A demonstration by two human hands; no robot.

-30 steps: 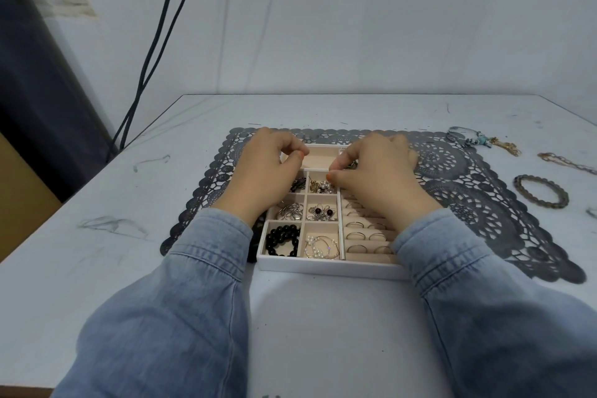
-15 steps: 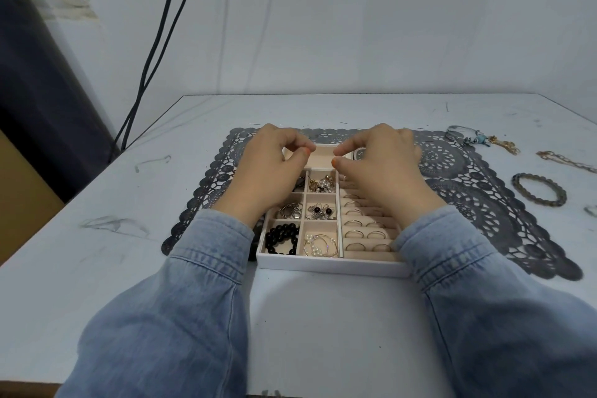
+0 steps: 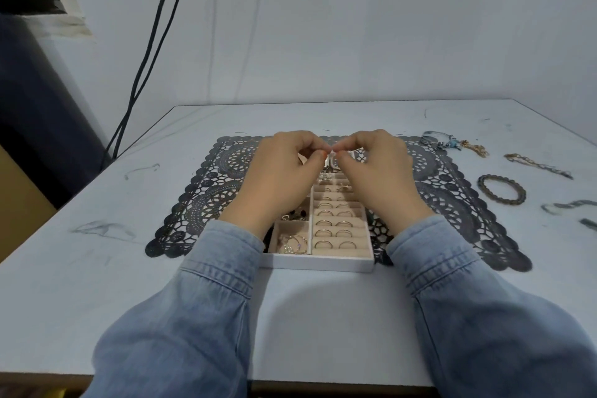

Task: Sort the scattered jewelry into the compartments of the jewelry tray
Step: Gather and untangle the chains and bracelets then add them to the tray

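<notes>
The white jewelry tray (image 3: 318, 263) with beige lining sits on a dark lace mat (image 3: 200, 203). Its right column holds rows of thin rings (image 3: 334, 223). A front compartment holds pearl and hoop pieces (image 3: 295, 244). My left hand (image 3: 281, 178) and my right hand (image 3: 378, 174) hover over the tray's far end, thumbs and forefingers meeting tip to tip. Between them they pinch a small silvery piece (image 3: 331, 162) that dangles below the fingertips; its shape is too small to tell. My left forearm hides the tray's left compartments.
Loose jewelry lies on the white table to the right: a dark beaded bracelet (image 3: 501, 189), a gold chain (image 3: 536, 165), a blue-and-silver piece with a gold chain (image 3: 452, 142) and grey pieces (image 3: 565, 205). Black cables (image 3: 155, 42) hang at the back left.
Both hands have lifted from the middle compartments and drawn together at the tray's far end, fingertips now touching. My left forearm now covers the left compartments.
</notes>
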